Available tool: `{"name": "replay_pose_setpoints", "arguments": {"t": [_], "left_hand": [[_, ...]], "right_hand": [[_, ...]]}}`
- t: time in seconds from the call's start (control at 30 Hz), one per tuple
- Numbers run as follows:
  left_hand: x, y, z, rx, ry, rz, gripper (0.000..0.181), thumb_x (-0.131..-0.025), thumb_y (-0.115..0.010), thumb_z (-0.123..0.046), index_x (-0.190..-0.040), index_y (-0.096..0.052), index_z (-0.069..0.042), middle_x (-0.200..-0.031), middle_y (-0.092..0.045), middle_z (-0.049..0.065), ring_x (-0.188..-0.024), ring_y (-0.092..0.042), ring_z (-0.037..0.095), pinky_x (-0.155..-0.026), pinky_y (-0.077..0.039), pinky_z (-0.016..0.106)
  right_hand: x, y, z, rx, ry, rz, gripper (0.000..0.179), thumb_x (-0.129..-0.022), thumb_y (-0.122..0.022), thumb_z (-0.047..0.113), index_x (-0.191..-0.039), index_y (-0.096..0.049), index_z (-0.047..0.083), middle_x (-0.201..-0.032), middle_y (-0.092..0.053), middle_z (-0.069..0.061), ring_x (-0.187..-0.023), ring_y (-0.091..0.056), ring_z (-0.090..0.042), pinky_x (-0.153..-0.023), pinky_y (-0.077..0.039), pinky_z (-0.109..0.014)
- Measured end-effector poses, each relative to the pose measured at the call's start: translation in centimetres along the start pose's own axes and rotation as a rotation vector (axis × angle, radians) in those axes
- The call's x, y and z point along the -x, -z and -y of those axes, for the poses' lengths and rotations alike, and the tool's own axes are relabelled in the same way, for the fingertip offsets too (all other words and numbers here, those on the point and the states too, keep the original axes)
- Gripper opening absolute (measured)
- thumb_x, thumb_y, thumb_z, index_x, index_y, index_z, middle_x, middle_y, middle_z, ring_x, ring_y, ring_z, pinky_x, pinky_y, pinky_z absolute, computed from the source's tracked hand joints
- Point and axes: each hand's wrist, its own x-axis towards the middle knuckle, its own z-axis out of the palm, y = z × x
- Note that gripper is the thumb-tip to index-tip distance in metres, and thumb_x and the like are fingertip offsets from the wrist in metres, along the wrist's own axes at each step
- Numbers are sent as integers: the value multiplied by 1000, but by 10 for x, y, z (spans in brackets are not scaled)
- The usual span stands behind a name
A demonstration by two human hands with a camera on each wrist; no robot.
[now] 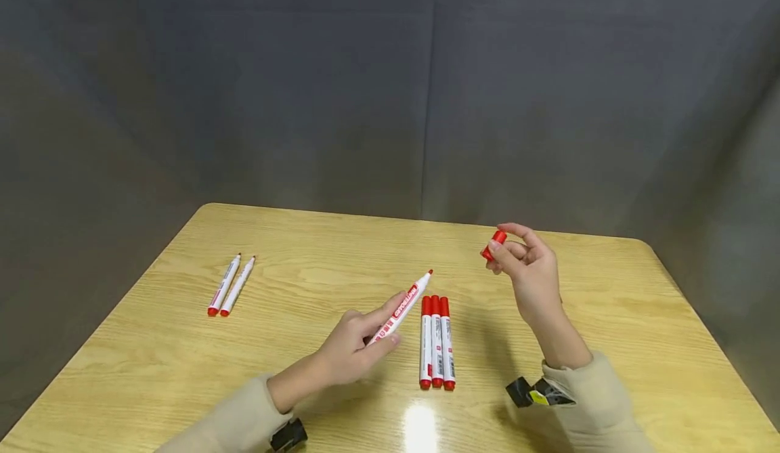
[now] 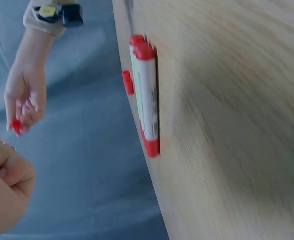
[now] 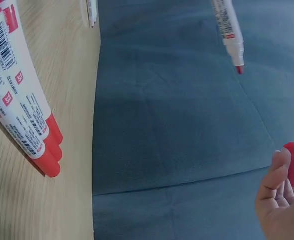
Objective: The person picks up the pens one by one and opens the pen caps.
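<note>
Fabric [image 1: 317, 101], dark and seamed, hangs beyond both hands and fills the view past the far edge of a pale wood-grain table [image 1: 640, 344], its near side lit by a glare spot between the two forearms. Pale beige sleeves [image 1: 600, 399] run back from the wrists toward the person.

The left hand [image 1: 359, 344] grasps an uncapped marker [image 1: 402, 309] above the table, thumb on one side and fingers on the other. The right hand [image 1: 529, 267], also raised, pinches a small red cap between thumb and fingers, well apart from the left.

Three capped red-and-white markers [image 1: 437, 341] lie side by side on the tabletop between the hands, caps facing away from the person; barcodes show on their barrels in the right wrist view. Well out to the left of the left hand, two uncapped markers [image 1: 238, 286] rest near each other, tips also pointing away.

The marker in the left hand, lettered "WHITEBOARD" in red, angles up toward the right hand, its red tip bare. Black devices [image 1: 519, 392] sit at both cuffs.

Smallest are the red cap [image 1: 497, 238] in the right hand's fingertips and, beyond the capped trio from the left hand, blurred red pieces [image 2: 129, 82] on the table.
</note>
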Motion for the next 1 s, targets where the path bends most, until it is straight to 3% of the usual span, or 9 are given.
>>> {"name": "replay_pose_setpoints", "arguments": {"t": [0.23,0.53,0.8,1.0], "left_hand": [[7,17,9,-59,-4,-55,49,-84,-57,3,-129,-43,14,-46,-35,-6,-44,-23,-9,-35,-22,11],[21,49,18,-164,78,-120,51,-82,-59,5,-130,-43,12,-45,-37,-10,-42,-23,-10,-34,-23,12],[36,78,24,-303,164,-139,52,-84,-59,-1,-132,-43,9,-47,-30,-17,-41,-21,-11,-35,-22,12],[49,103,29,-470,210,-168,52,-84,-60,-5,-132,-45,7,-50,-24,-18,-43,-17,-9,-37,-20,13]], "right_hand": [[6,2,5,39,14,24,18,-85,-62,-2,-101,-59,4,-72,-66,1,-56,-59,-10,-54,-48,-21],[9,7,7,25,30,46,21,-84,-61,-5,-100,-62,9,-73,-67,1,-59,-61,-9,-56,-49,-21],[11,9,7,22,34,67,21,-84,-60,-7,-100,-61,7,-73,-67,0,-60,-61,-9,-56,-49,-21],[10,12,8,48,16,94,20,-85,-60,-5,-100,-61,8,-75,-68,1,-61,-62,-10,-58,-50,-21]]}}
